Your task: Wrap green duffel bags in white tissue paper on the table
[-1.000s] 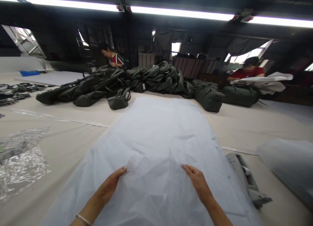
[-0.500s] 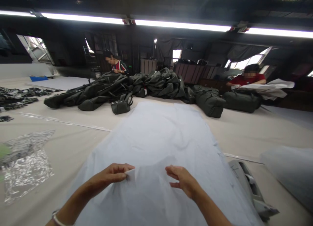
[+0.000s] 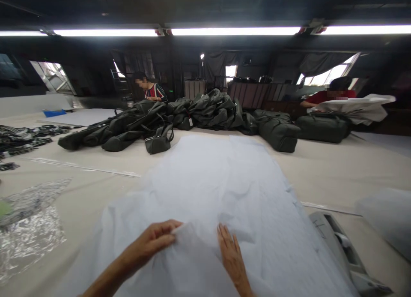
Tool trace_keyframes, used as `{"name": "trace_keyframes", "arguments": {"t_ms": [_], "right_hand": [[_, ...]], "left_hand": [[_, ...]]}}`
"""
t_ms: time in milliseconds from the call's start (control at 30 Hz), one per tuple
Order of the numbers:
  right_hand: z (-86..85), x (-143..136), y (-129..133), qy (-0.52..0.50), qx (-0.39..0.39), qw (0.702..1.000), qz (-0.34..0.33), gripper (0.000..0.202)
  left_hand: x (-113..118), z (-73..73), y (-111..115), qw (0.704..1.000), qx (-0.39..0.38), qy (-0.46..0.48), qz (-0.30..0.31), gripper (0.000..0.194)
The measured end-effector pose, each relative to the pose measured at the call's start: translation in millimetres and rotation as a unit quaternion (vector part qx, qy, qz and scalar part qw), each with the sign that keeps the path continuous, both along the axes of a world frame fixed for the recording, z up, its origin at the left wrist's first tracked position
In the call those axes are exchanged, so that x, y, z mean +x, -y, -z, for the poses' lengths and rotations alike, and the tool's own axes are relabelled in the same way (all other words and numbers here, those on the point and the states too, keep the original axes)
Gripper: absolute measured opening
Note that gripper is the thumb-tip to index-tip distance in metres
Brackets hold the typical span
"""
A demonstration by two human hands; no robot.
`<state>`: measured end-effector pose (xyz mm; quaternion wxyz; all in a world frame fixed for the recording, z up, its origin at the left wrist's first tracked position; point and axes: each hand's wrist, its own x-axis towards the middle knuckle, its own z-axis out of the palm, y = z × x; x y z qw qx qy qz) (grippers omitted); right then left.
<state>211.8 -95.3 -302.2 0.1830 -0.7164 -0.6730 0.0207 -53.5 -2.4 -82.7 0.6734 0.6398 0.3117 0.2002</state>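
Note:
Large thin white sheets, tissue paper by their look (image 3: 205,172), lie in a stack running from me toward the far side of the table. My left hand (image 3: 157,239) pinches the edge of the top sheet between thumb and fingers, lifting it a little. To its right, my right hand (image 3: 231,254) lies palm down on the paper with its fingers stretched forward. Soft wrinkles run through the sheet around both hands.
Dark green bags (image 3: 212,110) are heaped across the back, with a small bag (image 3: 159,139) in front. Clear plastic (image 3: 32,237) lies left, near black straps (image 3: 22,138). A grey device (image 3: 346,250) stands right. Two people work beyond the table, one handling a white sheet (image 3: 356,104).
My right hand has turned from hovering with curled fingers to lying flat on the paper. My left hand keeps its pinch and has shifted slightly right with the sheet's edge.

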Motion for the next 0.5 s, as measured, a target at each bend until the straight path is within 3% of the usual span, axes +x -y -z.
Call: {"name": "trace_keyframes", "arguments": {"t_ms": [100,133,200,267,333,400,500], "right_hand": [[-1.7,2,-11,0.005,0.0,1.0,0.025,0.051],[-1.4,1,-13,0.0,-0.004,1.0,0.023,0.048],[-1.0,-1,-16,-0.018,-0.006,1.0,0.009,0.048],[-2.1,-2,-15,-0.043,-0.001,0.999,-0.011,0.05],[-5.2,2,-12,-0.067,0.003,0.997,-0.029,0.049],[-10.0,9,-11,-0.088,0.003,0.995,-0.05,0.046],[-17.8,17,-14,-0.141,-0.012,0.989,-0.047,0.043]], "left_hand": [[-3,-3.4,-17,0.976,-0.108,0.125,-0.14,0.023],[-2,-4.4,-19,0.972,-0.116,0.136,-0.152,0.023],[2,-5.4,-15,0.987,-0.093,0.108,-0.08,0.024],[11,-4.5,-4,0.998,-0.035,0.026,0.053,0.021],[19,-2.1,9,0.985,0.022,-0.074,0.153,0.014],[27,1.2,20,0.966,0.059,-0.151,0.201,0.024],[35,7.3,25,0.944,0.09,-0.196,0.25,0.032]]}}
